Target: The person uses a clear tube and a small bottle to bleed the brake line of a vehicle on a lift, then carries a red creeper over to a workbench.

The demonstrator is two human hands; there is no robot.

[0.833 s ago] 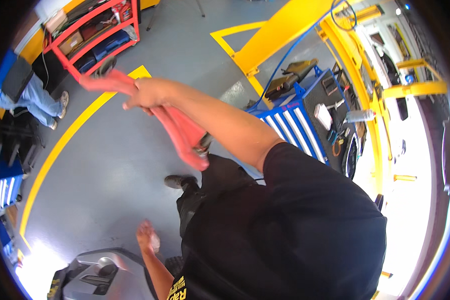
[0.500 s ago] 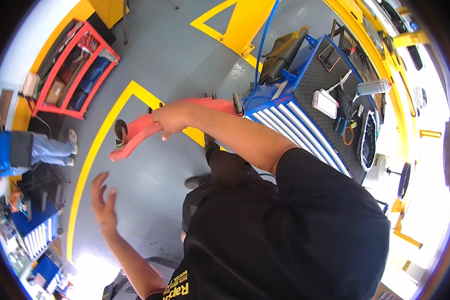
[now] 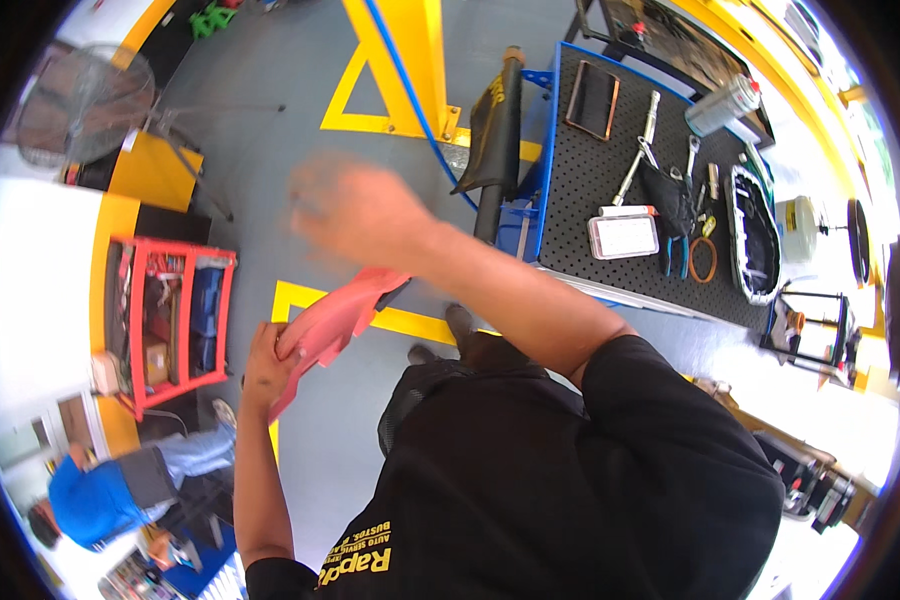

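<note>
My left hand [image 3: 267, 372] is closed on the edge of a red mechanic's creeper [image 3: 335, 322], which is held tilted above the floor. The creeper's far end lies just below my right hand [image 3: 360, 212]. That hand is raised in front of me and smeared by motion, so its fingers cannot be made out. A gap shows between the right hand's fingers and the creeper. The creeper's near end is partly hidden behind my left forearm.
To the right stands a tool cart [image 3: 570, 190] with a phone [image 3: 593, 99], a ratchet and a spray can [image 3: 722, 105] on top. A red shelf cart [image 3: 175, 325], a standing fan [image 3: 85, 105] and a person in blue [image 3: 110, 500] are left. A yellow lift post [image 3: 410, 60] stands ahead.
The right hand has let go of the creeper and risen away. The left hand, open before, has taken hold of it. The creeper has turned more upright, and the view has shifted.
</note>
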